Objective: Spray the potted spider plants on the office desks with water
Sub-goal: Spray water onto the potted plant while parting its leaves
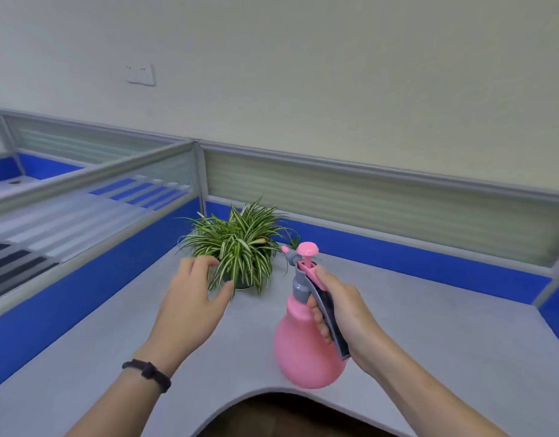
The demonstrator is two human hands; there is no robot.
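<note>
Item: spider plant (237, 244) in a dark pot, standing on our grey tabletop (429, 326) toward 12 o'clock, near the blue partition (398, 250). Item: pink spray bottle (303, 348), held upright above the tabletop at 3 o'clock of the plant; our right hand (344, 313) wraps its fingers round the grey handle. Our left hand (189, 301) has fingers spread open, just beside the leaves.

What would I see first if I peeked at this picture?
The bright pink sprayer jumps out first, gripped by the right hand over the grey desk, its nozzle aimed at the plant. Next comes the stripy green spider plant in the desk's far corner, against the blue partition. The left hand reaches open toward its leaves.
</note>
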